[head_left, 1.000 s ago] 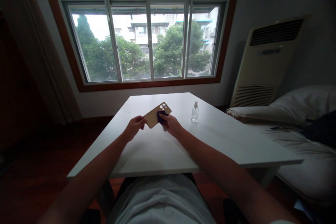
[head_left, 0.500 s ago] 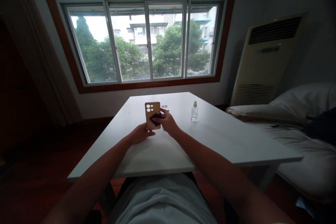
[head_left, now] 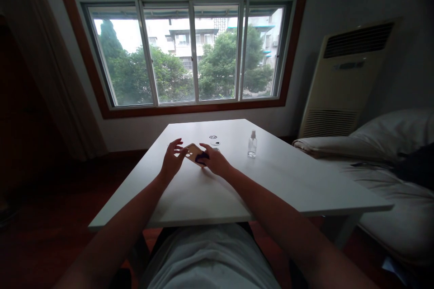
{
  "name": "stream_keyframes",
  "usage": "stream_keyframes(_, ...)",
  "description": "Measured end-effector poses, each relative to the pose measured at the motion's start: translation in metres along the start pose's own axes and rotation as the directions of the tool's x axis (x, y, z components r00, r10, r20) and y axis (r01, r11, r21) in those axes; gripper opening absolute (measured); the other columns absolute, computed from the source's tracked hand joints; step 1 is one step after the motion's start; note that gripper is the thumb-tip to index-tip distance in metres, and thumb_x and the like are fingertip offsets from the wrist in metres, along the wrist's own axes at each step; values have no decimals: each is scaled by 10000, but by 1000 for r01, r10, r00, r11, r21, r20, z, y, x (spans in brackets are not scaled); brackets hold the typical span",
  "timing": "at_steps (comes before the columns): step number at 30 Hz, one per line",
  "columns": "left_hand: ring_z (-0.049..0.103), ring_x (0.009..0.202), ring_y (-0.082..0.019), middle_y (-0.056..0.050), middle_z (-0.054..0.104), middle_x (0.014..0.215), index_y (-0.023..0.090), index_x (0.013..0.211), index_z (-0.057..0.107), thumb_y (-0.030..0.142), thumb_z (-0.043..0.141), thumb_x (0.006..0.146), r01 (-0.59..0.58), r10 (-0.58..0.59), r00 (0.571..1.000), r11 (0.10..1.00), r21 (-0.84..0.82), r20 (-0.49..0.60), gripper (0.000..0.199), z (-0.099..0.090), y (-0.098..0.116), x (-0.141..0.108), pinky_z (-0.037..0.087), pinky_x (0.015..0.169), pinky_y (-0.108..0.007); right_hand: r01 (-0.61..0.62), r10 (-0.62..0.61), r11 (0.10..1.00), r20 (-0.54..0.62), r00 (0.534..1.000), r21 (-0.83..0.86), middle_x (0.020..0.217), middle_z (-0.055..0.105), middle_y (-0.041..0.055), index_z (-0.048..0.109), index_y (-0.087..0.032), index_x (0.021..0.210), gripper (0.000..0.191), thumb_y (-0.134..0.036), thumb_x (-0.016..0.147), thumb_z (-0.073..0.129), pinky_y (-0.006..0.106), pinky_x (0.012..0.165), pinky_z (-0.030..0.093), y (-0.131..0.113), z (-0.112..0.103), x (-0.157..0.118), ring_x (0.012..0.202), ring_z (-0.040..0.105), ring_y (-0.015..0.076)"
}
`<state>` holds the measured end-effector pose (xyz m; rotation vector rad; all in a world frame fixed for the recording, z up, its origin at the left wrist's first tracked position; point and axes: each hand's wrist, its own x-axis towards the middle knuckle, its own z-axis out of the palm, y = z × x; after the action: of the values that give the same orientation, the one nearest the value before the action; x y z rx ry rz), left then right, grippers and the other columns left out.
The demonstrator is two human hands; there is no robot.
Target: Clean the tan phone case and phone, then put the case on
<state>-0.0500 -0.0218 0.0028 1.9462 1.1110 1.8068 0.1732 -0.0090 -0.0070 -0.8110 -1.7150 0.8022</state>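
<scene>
A beige phone case (head_left: 193,149) with round camera holes is tilted on its side above the white table, its camera end toward the left. My right hand (head_left: 217,161) grips it by the other end, and a dark purple cloth (head_left: 202,156) is pinched under the thumb against its back. My left hand (head_left: 172,159) is at the camera end with fingers spread; its thumb is at the case's edge, and I cannot tell if they touch. A clear spray bottle (head_left: 252,145) with a white cap stands upright to the right.
Two small round items (head_left: 214,140) lie on the white table (head_left: 288,180) behind the case. Something pale, partly hidden, lies just behind my right hand. A cushioned sofa (head_left: 379,216) borders the right side. Beyond the table is a window (head_left: 217,54).
The phone case has turned from upright to tilted leftward and come lower. My left hand has left its bottom edge and moved up to the camera end, fingers spreading.
</scene>
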Motion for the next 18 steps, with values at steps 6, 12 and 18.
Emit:
stream_keyframes(6,661,821,-192,-46,723,887,190,975,707,487,609,960,16,-21,996,998,61,84,313,-5,18,-8,503,748,-293,180,-155,899,94,983,-399,959,774,27,729,-309,1156,306,-240,858,716,324,748,458,-12,6,-6,828,678,240)
stream_keyframes(12,635,626,-163,-16,681,726,186,851,638,574,595,940,143,-141,987,990,-15,78,400,2,13,-9,478,590,-260,155,-126,899,98,987,-410,1007,762,22,716,-295,1174,285,-402,1024,500,305,776,454,-26,7,-7,842,674,200)
stream_keyframes(18,576,546,-148,-19,643,658,188,800,625,649,569,926,277,-276,961,959,-64,22,481,12,4,-5,439,503,-245,19,21,961,144,989,-275,885,749,32,741,-216,984,249,-396,974,569,286,711,447,-22,4,1,759,643,180)
